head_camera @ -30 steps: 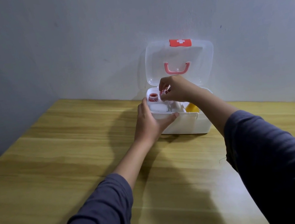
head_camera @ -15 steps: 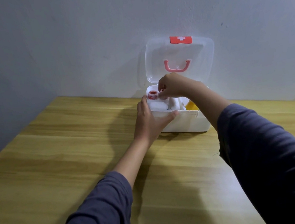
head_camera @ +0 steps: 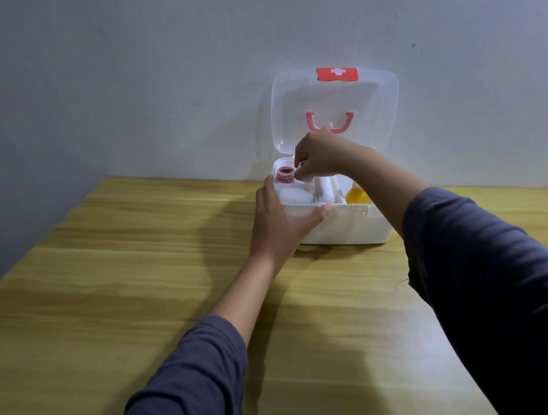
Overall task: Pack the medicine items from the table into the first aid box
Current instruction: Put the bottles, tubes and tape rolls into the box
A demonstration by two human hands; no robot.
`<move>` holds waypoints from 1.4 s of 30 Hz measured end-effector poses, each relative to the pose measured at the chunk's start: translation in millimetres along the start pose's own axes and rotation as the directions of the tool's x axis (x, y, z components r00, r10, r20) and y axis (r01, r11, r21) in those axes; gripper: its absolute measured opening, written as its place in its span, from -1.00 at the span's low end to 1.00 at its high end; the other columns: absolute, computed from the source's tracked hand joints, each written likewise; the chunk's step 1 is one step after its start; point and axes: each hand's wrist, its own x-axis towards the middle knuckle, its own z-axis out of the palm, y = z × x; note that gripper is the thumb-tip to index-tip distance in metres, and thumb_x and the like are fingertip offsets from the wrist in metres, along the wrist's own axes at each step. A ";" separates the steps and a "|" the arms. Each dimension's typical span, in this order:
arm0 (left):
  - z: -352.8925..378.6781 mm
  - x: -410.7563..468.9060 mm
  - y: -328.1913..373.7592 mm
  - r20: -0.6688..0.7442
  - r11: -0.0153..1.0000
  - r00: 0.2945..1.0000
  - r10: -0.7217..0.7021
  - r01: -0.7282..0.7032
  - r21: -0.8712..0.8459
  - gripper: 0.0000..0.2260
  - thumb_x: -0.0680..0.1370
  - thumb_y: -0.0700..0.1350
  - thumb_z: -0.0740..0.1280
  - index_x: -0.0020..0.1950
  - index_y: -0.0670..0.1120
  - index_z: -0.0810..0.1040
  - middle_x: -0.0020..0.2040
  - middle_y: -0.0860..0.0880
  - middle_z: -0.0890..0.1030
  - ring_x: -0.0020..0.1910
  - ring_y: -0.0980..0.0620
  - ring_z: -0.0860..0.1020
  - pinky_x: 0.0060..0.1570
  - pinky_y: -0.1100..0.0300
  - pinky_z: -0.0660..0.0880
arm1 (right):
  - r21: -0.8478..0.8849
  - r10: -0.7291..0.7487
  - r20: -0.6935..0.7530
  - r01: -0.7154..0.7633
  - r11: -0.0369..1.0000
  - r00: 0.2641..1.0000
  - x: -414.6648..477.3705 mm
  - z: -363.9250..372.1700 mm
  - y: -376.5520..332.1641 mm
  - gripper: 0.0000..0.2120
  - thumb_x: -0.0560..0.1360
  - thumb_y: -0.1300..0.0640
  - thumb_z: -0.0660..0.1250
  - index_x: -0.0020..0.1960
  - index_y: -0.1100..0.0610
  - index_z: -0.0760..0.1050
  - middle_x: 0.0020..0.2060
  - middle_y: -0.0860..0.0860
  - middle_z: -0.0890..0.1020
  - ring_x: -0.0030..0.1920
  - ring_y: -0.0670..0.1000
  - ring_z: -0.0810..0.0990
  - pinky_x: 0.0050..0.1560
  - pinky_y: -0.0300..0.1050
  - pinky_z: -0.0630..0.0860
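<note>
A white first aid box (head_camera: 347,226) stands open at the back of the wooden table, its clear lid (head_camera: 374,108) upright against the wall. My left hand (head_camera: 278,224) grips the box's front left corner, thumb on the rim. Over the inner tray, my right hand (head_camera: 321,156) is closed on a small roll with a red core (head_camera: 302,166), only partly visible between the fingers. A second red-and-white tape roll (head_camera: 285,175) sits in the tray's back left corner. White pads (head_camera: 295,195) lie in front of it. Something yellow (head_camera: 358,196) shows at the tray's right.
The wooden table (head_camera: 136,276) stretches wide to the left and front of the box. A grey wall rises right behind the lid. The table's right edge runs near the box's right side.
My right hand has shifted slightly left and lower over the tray, beside the tape roll in the corner. My left hand keeps its hold on the box.
</note>
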 end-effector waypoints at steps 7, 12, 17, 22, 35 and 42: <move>0.2 -0.4 2.0 0.003 1.000 1.000 -0.010 0.010 0.001 -0.10 0.31 0.16 0.55 0.52 -0.05 0.19 0.38 -0.01 0.35 0.24 0.15 0.35 0.10 0.30 0.31 | 0.085 0.026 -0.032 -0.023 0.996 0.999 3.8 8.7 7.2 -0.67 0.37 0.06 0.46 0.02 0.25 0.54 -0.04 0.14 0.61 -0.13 0.07 0.52 -0.14 -0.12 0.46; 2.8 0.4 1.4 -0.019 0.999 0.999 -0.029 0.030 0.023 -0.06 0.30 0.16 0.55 0.54 -0.07 0.16 0.41 -0.04 0.34 0.37 0.05 0.35 0.12 0.29 0.30 | 0.173 0.018 -0.103 0.000 0.985 0.994 -4.8 12.1 14.3 -0.62 0.35 -0.02 0.46 -0.05 0.30 0.56 -0.16 0.14 0.61 -0.20 0.06 0.50 -0.17 -0.04 0.49; 3.5 1.4 0.4 -0.021 0.999 0.999 -0.026 0.026 0.024 -0.07 0.30 0.14 0.55 0.54 -0.08 0.17 0.41 -0.05 0.34 0.38 0.03 0.34 0.13 0.30 0.29 | 0.157 0.001 -0.030 0.004 0.988 1.000 -8.8 10.9 17.0 -0.68 0.44 -0.01 0.38 0.01 0.24 0.61 -0.11 0.11 0.67 -0.13 0.09 0.60 -0.03 -0.06 0.56; 4.3 1.0 0.0 -0.041 1.000 0.999 -0.009 0.010 0.019 -0.07 0.30 0.13 0.57 0.53 -0.10 0.19 0.39 -0.06 0.37 0.35 0.03 0.37 0.12 0.31 0.31 | 0.160 0.013 -0.127 0.008 0.987 0.992 -9.6 18.4 16.5 -0.75 0.43 0.07 0.41 -0.07 0.27 0.60 -0.14 0.17 0.65 -0.22 0.06 0.53 -0.27 -0.23 0.44; 4.3 0.6 -1.0 -0.045 0.999 0.999 -0.001 0.002 0.034 -0.08 0.30 0.14 0.57 0.52 -0.11 0.21 0.33 -0.07 0.40 0.31 0.03 0.39 0.10 0.31 0.31 | 0.098 -0.056 -0.163 0.073 0.993 0.985 -9.0 22.1 24.0 -0.80 0.42 0.14 0.41 -0.02 0.24 0.63 -0.08 0.15 0.68 -0.10 0.10 0.62 0.02 0.01 0.60; 3.1 -0.5 0.8 -0.039 0.999 0.999 -0.001 0.002 0.033 -0.09 0.31 0.12 0.56 0.53 -0.08 0.18 0.39 -0.04 0.36 0.32 0.10 0.35 0.09 0.34 0.27 | 0.072 -0.076 -0.136 0.086 0.994 0.988 -10.2 21.1 18.4 -0.79 0.45 0.13 0.38 0.02 0.23 0.61 -0.02 0.16 0.65 -0.05 0.10 0.59 -0.01 -0.11 0.54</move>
